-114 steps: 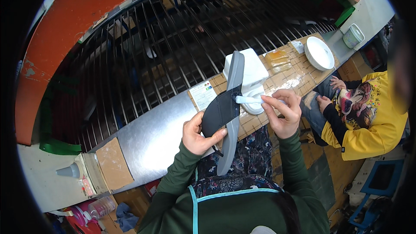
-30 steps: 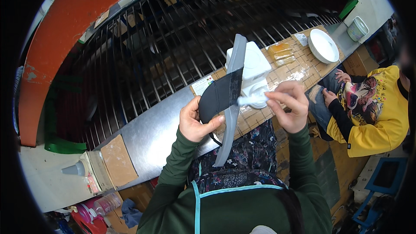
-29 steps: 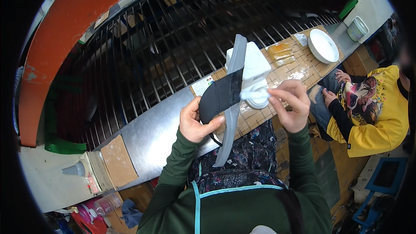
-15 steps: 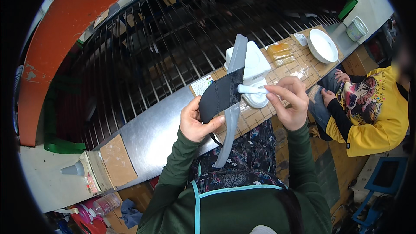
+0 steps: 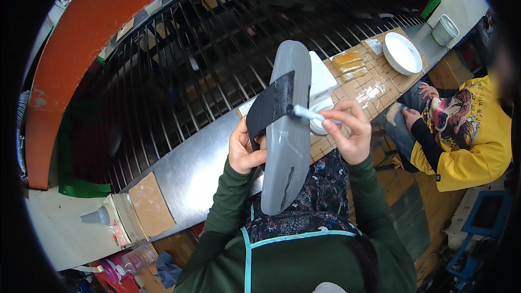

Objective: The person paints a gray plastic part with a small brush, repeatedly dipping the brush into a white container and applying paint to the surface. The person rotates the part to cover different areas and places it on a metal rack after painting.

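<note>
A slide sandal with a grey sole (image 5: 296,152) and a black strap (image 5: 267,107) is tilted up above the bench, its sole facing right. My left hand (image 5: 244,149) is closed on it at the strap, some fingers hidden inside the strap opening. Between thumb and fingers, my right hand (image 5: 350,130) pinches a small brush with a pale handle (image 5: 310,113). The brush's tip meets the area where the strap joins the sole, beside a darker, shiny band on the strap. Behind the sandal stands a white plastic container (image 5: 322,78), partly covered by it.
Cardboard (image 5: 369,87) lines the bench, carrying an amber wrapped block (image 5: 349,65) and a white bowl (image 5: 388,54). Beyond runs a dark conveyor of metal rods (image 5: 217,87) under an orange frame (image 5: 59,65). A person in yellow (image 5: 467,146) sits at the right.
The sandal has turned so that more of its grey underside shows. My right hand has shifted slightly left and down with the brush, which stays at the strap's edge.
</note>
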Tool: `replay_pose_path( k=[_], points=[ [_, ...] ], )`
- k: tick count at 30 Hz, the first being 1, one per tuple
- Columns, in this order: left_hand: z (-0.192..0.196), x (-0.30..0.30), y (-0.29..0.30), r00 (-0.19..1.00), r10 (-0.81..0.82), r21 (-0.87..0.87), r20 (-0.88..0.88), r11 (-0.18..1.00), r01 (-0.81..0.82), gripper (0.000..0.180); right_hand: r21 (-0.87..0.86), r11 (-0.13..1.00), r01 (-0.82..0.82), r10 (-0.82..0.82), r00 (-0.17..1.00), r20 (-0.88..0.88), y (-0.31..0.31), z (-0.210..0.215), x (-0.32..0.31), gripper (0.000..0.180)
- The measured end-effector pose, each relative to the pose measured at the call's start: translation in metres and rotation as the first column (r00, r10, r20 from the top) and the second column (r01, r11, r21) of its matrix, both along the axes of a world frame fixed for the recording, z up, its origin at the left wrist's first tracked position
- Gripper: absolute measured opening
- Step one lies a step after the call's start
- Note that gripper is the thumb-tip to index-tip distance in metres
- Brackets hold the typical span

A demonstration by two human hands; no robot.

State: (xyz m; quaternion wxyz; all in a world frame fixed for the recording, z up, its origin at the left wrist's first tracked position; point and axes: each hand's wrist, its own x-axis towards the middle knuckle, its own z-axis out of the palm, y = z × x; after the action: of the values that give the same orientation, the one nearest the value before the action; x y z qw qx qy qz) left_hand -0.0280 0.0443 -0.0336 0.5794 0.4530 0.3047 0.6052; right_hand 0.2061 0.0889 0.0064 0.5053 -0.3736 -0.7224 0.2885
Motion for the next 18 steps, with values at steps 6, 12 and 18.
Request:
replay_pose_path(
  k=[6,12,18],
  points=[
    [-0.005,0.007,0.004,0.98,-0.002,0.099,0.201,0.995,-0.018,0.068,-0.097,0.925,-0.367,0.354,0.926,-0.129,-0.003,0.001,0.004,0.017],
    [-0.015,0.005,0.007,0.989,0.104,0.101,0.102,0.988,-0.114,0.067,-0.175,0.967,-0.185,0.176,0.982,-0.065,-0.012,0.005,0.0,0.015],
    [-0.017,0.003,0.01,0.98,0.182,0.088,0.077,0.978,-0.189,0.063,-0.063,0.997,0.044,-0.048,0.997,-0.061,-0.015,-0.003,-0.008,0.016]
  ],
)
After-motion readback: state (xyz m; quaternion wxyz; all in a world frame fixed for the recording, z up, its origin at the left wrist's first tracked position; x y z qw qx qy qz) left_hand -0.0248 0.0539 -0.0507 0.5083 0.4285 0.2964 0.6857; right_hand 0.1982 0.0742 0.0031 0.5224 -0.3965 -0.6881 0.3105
